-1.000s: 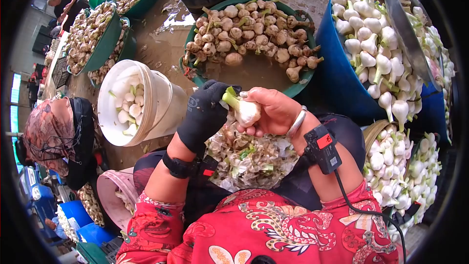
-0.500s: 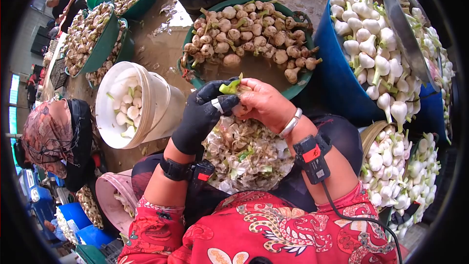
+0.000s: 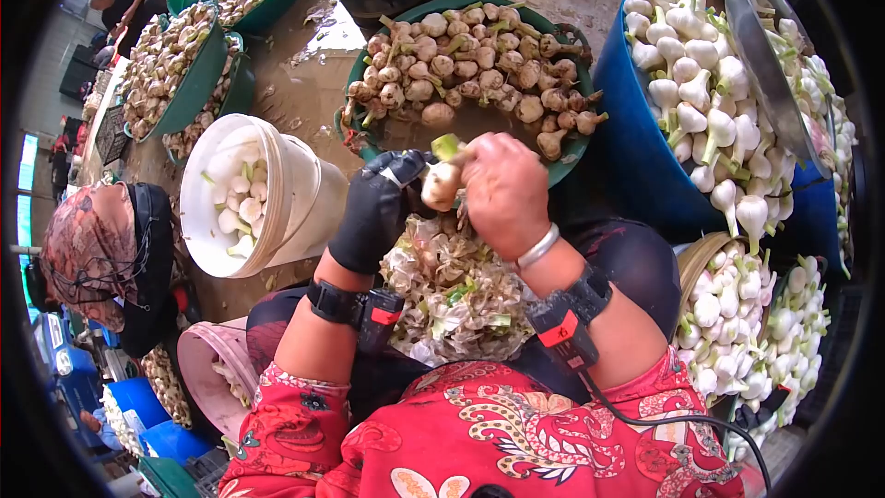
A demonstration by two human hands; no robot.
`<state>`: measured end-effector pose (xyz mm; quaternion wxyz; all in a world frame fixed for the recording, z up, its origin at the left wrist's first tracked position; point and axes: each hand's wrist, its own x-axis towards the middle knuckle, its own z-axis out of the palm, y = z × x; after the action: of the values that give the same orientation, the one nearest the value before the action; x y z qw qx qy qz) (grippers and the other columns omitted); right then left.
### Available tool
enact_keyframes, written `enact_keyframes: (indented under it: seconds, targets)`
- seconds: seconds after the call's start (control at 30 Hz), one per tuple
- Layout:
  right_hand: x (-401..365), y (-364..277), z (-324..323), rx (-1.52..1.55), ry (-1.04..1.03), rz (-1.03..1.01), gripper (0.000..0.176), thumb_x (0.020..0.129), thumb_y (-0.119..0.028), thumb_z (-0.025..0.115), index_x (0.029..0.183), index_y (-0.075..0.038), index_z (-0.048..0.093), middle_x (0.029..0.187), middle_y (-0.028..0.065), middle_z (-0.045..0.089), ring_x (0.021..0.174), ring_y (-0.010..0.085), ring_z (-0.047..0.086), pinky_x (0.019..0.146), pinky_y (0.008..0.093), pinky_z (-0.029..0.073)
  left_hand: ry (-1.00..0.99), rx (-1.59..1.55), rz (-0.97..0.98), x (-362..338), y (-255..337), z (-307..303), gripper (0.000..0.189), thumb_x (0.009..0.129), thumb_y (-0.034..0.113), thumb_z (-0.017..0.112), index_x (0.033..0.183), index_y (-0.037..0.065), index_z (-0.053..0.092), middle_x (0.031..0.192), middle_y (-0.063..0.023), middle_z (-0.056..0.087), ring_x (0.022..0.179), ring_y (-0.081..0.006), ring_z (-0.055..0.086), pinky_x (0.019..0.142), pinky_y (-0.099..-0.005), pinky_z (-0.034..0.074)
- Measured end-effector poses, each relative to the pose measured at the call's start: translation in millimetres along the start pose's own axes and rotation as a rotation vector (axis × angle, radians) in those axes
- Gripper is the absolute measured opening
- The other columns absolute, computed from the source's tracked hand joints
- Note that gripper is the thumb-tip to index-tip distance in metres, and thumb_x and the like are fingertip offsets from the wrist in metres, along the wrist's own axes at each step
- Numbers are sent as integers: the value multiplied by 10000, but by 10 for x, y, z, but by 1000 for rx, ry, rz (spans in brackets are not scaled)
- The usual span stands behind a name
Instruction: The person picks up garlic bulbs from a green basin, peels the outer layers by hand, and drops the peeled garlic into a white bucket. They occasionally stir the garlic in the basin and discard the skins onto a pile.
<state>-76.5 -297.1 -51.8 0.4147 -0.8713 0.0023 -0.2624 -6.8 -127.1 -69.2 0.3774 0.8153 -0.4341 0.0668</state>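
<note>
While seated over a lap heaped with papery skins (image 3: 456,286), grips one garlic bulb (image 3: 440,183) in both hands. Curls the black-gloved left hand (image 3: 373,212) against the bulb's left side, fingers clenched on it. Wraps the bare right hand (image 3: 505,189) over it from the right, fingers likewise closed around it, with a green stem stub poking up between the two. Holds the bulb just above the skins and just short of the near rim of a green basin (image 3: 570,159) piled along its far side with unpeeled brown bulbs (image 3: 470,65).

Sits ringed by containers: to the left, a tilted white bucket (image 3: 304,194) partly filled with peeled bulbs (image 3: 235,212); to the right, a blue tub (image 3: 645,157) heaped above its rim with white garlic (image 3: 701,101), green stems attached; below that, a woven basket (image 3: 698,254), likewise overflowing with white bulbs.

Shares the wet ground (image 3: 304,92) with further green basins (image 3: 198,83) at upper left, loaded with unpeeled garlic, and with a co-worker (image 3: 92,249) in a patterned headscarf at the left edge, near a pink bucket (image 3: 207,360) whose contents cannot be made out.
</note>
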Motion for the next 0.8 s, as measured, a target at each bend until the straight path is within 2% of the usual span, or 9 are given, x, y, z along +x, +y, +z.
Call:
enact_keyframes:
  seconds: [0.13, 0.23, 0.33, 0.5, 0.57, 0.6, 0.63, 0.7, 0.8]
  targets:
    - [-156, -167, -76, 263, -350, -289, 74, 736, -5, 565, 782, -50, 529, 735, 128, 490, 729, 340, 499, 681, 391, 431, 111, -171, -230, -3, -21, -146, 256, 748, 15, 624, 1000, -20, 596, 834, -159, 633, 736, -280, 630, 670, -333, 503]
    - [-64, 53, -313, 480, -432, -27, 62, 787, -32, 552, 847, -38, 564, 792, 100, 583, 688, 210, 573, 633, 322, 459, 203, -711, -608, -67, -148, -153, 213, 898, 117, 547, 1070, -1, 593, 879, -76, 641, 759, -184, 627, 677, -315, 508]
    - [271, 82, -779, 1150, -89, 487, 172, 842, -17, 444, 961, -17, 569, 817, 85, 627, 703, 149, 595, 636, 284, 489, 223, -783, -670, -47, -107, -282, 355, 765, 57, 623, 1111, 11, 556, 1043, -127, 609, 957, -256, 589, 862, -325, 465]
    - [47, 124, -393, 607, -720, 468, 275, 751, 39, 488, 996, -29, 594, 786, -6, 549, 693, 72, 553, 605, 225, 459, 160, -359, -205, -78, -149, -131, 365, 761, 47, 636, 1116, 21, 555, 1045, -143, 608, 977, -282, 583, 873, -333, 458]
    - [21, 39, -206, 522, -623, 399, 231, 737, -156, 661, 916, -22, 604, 714, 72, 590, 646, 143, 552, 620, 305, 470, 59, -199, -278, -13, 42, -141, 327, 819, -32, 564, 1146, -24, 555, 975, -119, 638, 933, -224, 618, 769, -352, 507]
    - [10, 40, -142, 466, -569, 406, 294, 728, -230, 704, 910, -22, 604, 715, 77, 598, 642, 148, 553, 620, 309, 470, 153, -745, -749, 54, -14, -60, 317, 796, -37, 573, 1114, -26, 578, 944, -140, 640, 907, -230, 624, 739, -347, 514]
    - [11, 24, -89, 411, -515, 409, 365, 719, -303, 747, 903, -22, 605, 717, 83, 607, 638, 152, 555, 621, 312, 470, 152, -748, -751, 30, -13, -66, 317, 796, -37, 573, 1114, -26, 578, 944, -140, 640, 907, -230, 624, 739, -347, 514]
    - [-10, 43, -18, 403, -450, 408, 334, 780, -313, 719, 876, -11, 612, 724, 97, 616, 648, 162, 567, 620, 321, 470, 6, 93, -32, 15, 87, -142, 349, 760, -73, 572, 1104, -20, 587, 930, -147, 636, 873, -242, 625, 721, -357, 519]
    - [7, 127, 77, 872, -402, 508, 160, 895, -120, 553, 823, 7, 620, 768, 25, 645, 700, 95, 572, 639, 267, 466, -38, -197, -262, -58, 144, -145, 366, 740, -91, 571, 1099, -20, 590, 917, -143, 622, 843, -253, 614, 717, -360, 512]
